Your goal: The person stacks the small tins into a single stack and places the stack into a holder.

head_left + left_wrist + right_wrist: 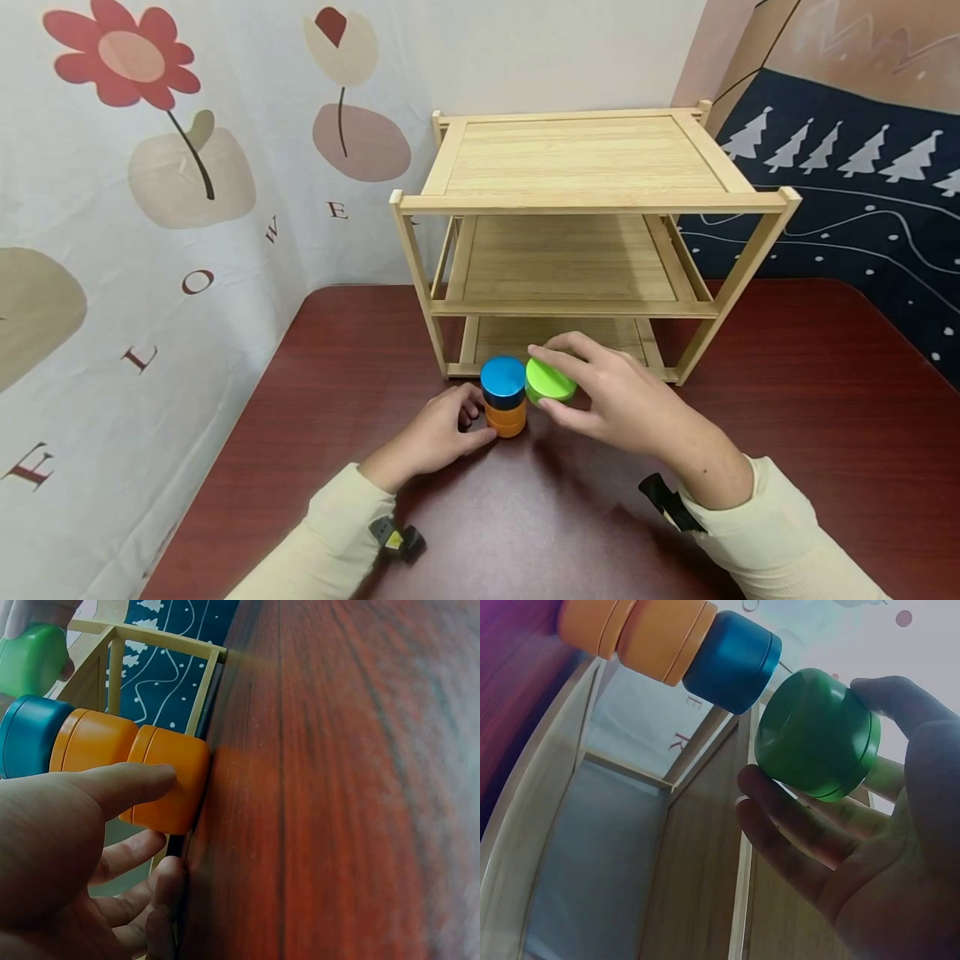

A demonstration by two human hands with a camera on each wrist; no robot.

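Note:
Two orange round canisters stand one on the other on the table, with a blue canister on top of them. Around the lowest orange one, my left hand rests at table height, its thumb against the near side and its fingers curled on the far side. My right hand pinches a green canister between thumb and fingers. In the right wrist view that canister hangs slightly tilted beside the blue one, above table height. Whether the two touch, I cannot tell.
Behind the stack stands a light wooden rack with three shelves, its lower front bar close to the canisters. Dark red tabletop spreads around both arms. A printed flower cloth hangs at the left, a dark tree-patterned one at the right.

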